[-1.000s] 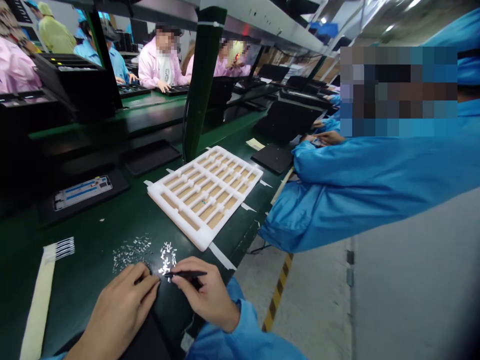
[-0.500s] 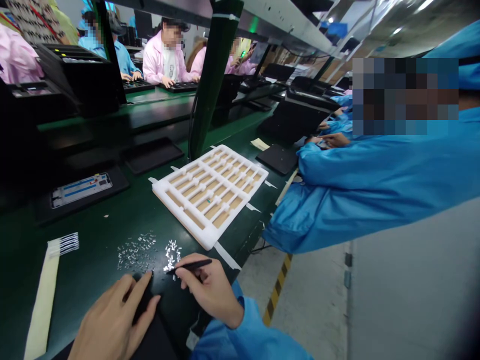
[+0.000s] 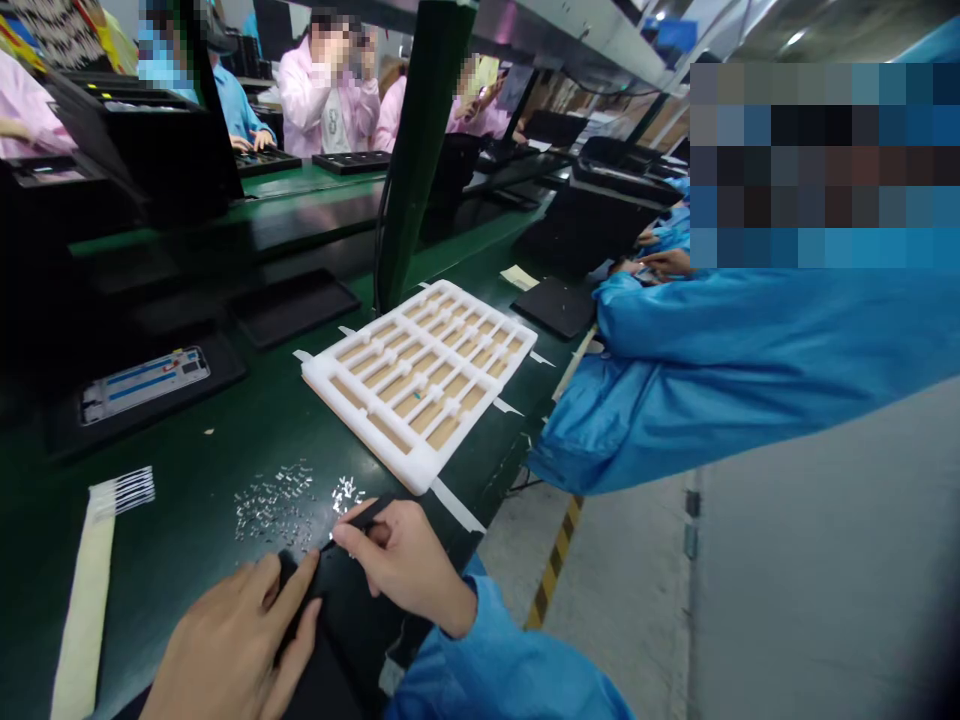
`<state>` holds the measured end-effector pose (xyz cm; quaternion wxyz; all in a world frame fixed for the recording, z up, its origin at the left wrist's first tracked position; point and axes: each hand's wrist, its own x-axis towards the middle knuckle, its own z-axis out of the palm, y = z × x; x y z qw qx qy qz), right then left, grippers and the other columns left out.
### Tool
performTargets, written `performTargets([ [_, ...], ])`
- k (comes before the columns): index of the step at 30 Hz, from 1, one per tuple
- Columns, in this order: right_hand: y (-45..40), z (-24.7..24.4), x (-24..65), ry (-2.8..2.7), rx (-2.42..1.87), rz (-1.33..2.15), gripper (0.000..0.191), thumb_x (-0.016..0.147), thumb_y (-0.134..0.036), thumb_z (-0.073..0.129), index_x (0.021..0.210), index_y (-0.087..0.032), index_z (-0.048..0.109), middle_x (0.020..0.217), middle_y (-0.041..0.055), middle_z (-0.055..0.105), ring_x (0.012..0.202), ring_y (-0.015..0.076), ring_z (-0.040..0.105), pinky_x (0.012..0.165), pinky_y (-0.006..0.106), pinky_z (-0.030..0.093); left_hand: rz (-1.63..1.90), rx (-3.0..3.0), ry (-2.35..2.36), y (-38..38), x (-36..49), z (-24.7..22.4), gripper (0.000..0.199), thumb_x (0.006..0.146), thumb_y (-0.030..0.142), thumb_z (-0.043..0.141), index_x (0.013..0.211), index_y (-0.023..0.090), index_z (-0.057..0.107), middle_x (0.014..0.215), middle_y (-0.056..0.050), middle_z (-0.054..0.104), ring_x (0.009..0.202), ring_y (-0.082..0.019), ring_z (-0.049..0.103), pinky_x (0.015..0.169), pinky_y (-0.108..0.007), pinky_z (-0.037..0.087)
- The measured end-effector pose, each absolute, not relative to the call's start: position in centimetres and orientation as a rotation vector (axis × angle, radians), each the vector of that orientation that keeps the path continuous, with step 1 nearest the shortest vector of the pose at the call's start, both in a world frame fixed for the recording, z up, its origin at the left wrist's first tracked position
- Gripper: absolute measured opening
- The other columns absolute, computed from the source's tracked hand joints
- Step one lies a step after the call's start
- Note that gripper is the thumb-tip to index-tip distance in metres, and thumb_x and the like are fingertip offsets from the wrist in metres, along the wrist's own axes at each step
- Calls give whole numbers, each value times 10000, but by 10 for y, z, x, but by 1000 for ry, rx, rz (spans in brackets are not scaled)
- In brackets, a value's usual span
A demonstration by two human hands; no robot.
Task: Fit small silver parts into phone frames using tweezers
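Steadily: fingertip meets tool tip

Left of the white tray [image 3: 418, 472] and nearer me, my left hand [image 3: 236, 635] holds thumb and forefinger apart. Silvery bits [image 3: 345, 492] lie beside the tray's near corner, on the desk [image 3: 187, 530]. Below that corner, my right hand [image 3: 405, 568] pinches a black tool [image 3: 373, 511]. I'd brace the forefinger and press lightly; the tool's tip blurs into darkness.

A slim black pen-like tool [image 3: 371, 513] is inclined, narrow tip downward, just beside small silvery pieces [image 3: 287, 497] lying loose on the green bench [image 3: 176, 555] in two groups, a wide, sparse scatter [image 3: 271, 503] and a brighter, denser cluster [image 3: 345, 493].
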<state>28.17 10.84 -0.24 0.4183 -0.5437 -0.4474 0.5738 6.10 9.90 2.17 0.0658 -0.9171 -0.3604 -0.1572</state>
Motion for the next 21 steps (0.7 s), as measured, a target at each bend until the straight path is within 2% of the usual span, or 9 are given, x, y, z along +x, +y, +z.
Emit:
performTargets([
  [6, 104, -7, 290, -1051, -1331, 1340, 379, 896, -522, 813, 922, -147, 762, 601, -27, 620, 390, 89, 523, 372, 189, 405, -513, -2756, -1111, 98, 66, 23, 336, 1089, 290, 409, 1266, 215, 684, 823, 6, 629, 605, -130, 653, 583, -286, 473],
  [9, 97, -10, 293, -1068, -1312, 1277, 355, 896, -503, 824, 962, -157, 773, 767, 26, 706, 442, 86, 566, 411, 202, 454, -499, -2763, -1110, 98, 66, 21, 328, 1076, 277, 425, 1275, 210, 677, 833, 0, 636, 620, -144, 662, 583, -294, 478],
  [11, 93, -11, 293, -1140, -1277, 1210, 287, 922, -443, 807, 985, -163, 793, 910, 68, 746, 478, 84, 596, 425, 203, 475, -487, -2765, -1119, 98, 67, 19, 326, 1065, 267, 436, 1281, 203, 671, 833, -1, 632, 615, -148, 659, 574, -297, 479],
  [13, 91, -11, 293, -1224, -1244, 1130, 213, 956, -372, 771, 1002, -168, 811, 973, 88, 758, 502, 87, 613, 431, 203, 491, -487, -2762, -1121, 98, 67, 18, 324, 1057, 260, 445, 1282, 196, 669, 837, -3, 630, 612, -150, 661, 571, -300, 488],
  [21, 92, -13, 294, -1309, -1237, 1051, 138, 970, -282, 752, 1004, -170, 825, 968, 94, 773, 502, 97, 619, 423, 205, 506, -540, -2745, -1127, 97, 66, 17, 309, 1065, 278, 435, 1261, 211, 665, 844, -8, 651, 637, -157, 675, 595, -301, 505],
])
